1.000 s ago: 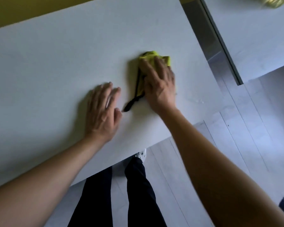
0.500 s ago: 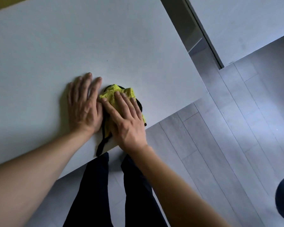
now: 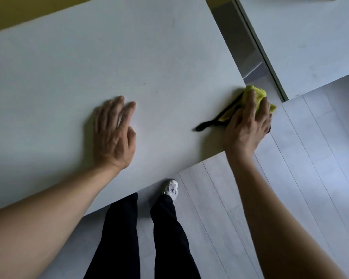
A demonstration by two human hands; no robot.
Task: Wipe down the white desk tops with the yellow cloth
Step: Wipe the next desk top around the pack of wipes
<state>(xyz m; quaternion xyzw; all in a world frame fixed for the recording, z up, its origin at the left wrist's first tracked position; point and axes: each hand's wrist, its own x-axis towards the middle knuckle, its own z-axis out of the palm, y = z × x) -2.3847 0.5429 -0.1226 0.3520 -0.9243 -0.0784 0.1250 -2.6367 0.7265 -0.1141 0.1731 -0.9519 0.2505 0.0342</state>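
The white desk top fills the upper left of the head view. At its right front corner lies the yellow cloth, bunched, with a black strap trailing left across the desk. My right hand presses flat on the cloth, fingers straight, and part of the cloth hangs past the desk's right edge. My left hand rests palm down on the bare desk, well left of the cloth, fingers spread and straight.
A second white desk stands at the upper right, separated by a narrow gap with a grey metal panel. Grey plank floor lies right of and below the desk. My legs and a white shoe stand at the front edge.
My right hand has slid the cloth from beside my left hand, near the front edge, to the desk's right corner. My left hand stays flat on the desk.
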